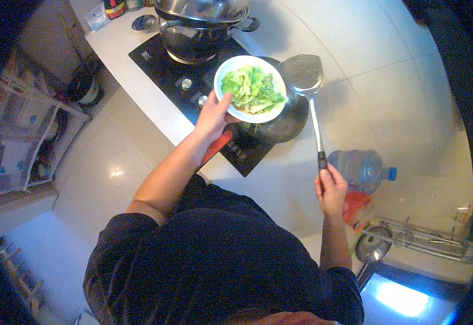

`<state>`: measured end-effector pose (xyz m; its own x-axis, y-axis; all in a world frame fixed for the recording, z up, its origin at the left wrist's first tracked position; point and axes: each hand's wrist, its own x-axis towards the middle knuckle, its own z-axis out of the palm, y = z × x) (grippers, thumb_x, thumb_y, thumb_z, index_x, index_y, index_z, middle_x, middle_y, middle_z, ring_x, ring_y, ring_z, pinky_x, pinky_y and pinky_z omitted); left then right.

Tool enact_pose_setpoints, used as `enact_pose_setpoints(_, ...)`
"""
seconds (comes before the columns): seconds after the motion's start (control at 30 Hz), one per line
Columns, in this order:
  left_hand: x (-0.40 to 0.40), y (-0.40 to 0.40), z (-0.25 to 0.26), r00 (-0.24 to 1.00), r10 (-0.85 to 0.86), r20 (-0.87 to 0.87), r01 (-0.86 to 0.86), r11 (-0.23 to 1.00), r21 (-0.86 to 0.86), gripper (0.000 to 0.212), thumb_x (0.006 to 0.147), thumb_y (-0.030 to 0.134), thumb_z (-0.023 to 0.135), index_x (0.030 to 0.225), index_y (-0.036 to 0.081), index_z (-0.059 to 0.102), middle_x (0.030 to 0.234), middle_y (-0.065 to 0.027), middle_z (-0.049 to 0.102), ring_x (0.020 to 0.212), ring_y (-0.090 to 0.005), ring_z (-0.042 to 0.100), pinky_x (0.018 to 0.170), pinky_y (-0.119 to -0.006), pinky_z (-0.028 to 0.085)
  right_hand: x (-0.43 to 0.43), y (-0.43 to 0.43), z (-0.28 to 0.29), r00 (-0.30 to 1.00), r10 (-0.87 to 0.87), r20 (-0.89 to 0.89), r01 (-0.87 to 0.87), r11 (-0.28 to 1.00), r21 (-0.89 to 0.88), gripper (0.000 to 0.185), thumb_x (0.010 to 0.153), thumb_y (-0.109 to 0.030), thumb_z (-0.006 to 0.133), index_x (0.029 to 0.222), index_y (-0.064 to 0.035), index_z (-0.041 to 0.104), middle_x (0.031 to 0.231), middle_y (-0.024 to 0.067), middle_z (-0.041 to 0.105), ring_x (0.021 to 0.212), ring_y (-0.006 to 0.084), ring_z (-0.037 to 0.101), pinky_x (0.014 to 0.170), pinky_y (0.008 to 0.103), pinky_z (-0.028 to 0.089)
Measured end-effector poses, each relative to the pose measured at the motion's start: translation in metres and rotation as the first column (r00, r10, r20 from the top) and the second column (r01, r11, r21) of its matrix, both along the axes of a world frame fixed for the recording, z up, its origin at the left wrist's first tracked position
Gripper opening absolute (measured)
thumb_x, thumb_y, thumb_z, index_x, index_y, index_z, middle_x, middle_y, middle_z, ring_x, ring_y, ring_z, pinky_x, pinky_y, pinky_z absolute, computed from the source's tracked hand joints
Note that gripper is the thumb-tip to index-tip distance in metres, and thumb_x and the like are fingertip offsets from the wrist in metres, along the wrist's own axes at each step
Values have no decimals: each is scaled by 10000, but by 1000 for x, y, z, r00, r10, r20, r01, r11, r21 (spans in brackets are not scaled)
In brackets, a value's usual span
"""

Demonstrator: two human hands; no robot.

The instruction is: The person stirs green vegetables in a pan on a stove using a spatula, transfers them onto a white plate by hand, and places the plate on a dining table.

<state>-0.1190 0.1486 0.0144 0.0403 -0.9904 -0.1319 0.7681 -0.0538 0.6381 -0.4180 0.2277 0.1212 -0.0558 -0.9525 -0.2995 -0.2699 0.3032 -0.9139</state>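
My left hand [216, 113] grips the near left rim of a white bowl [222, 69] that holds cooked leafy greens [250, 87]. The bowl is over a dark wok [295, 122], which it partly hides; some greens show in the wok below the bowl. A red handle [219, 144] reaches out from the wok's side beneath my left forearm. In my right hand [332, 185] is the dark grip of a metal wok spatula [314, 118]. Its broad blade [303, 73] is raised to the right of the bowl, apart from it.
A lidded steel pot [197, 40] stands at the back of the black cooktop [155, 61]. A large blue water bottle [358, 168] lies at the right, close to a red bag [356, 205]. Beyond them are a metal rack [435, 241], a round pan [374, 245] and a sink [403, 296].
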Motion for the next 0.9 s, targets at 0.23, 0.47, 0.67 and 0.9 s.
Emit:
enact_pose_setpoints(0.23,21,12,-3,978,152,141,-158,987,33,372,869,224,448,1169,52,311,1067,-136,493,880,-245,572,673,-378,540,-61,-48,28,644,244,-725,-414,908,-63,247,727,-91,593,970,-47,577,634,79,557,499,151,509,443,272,394)
enact_pose_setpoints(0.47,36,18,5,945,257,204,-277,958,78,396,871,234,444,1184,43,297,1081,-146,485,880,-243,572,655,-369,543,-8,-80,1,29,334,-942,-680,697,226,304,698,-144,605,995,-110,552,727,145,542,675,324,564,583,409,451)
enact_pose_setpoints(0.67,42,17,4,959,224,176,-244,965,100,392,875,226,432,1190,39,292,1087,-148,481,884,-254,570,663,-383,540,-34,-155,-48,614,265,-744,-446,893,-50,216,731,-179,597,912,-65,579,594,90,553,508,199,536,444,300,415)
enact_pose_setpoints(0.9,46,18,0,968,206,141,-225,964,138,398,873,229,435,1193,42,291,1074,-144,493,895,-262,568,673,-391,537,-95,-192,-17,955,109,-276,33,885,464,198,781,-250,548,727,-59,538,533,16,491,349,59,371,270,184,235)
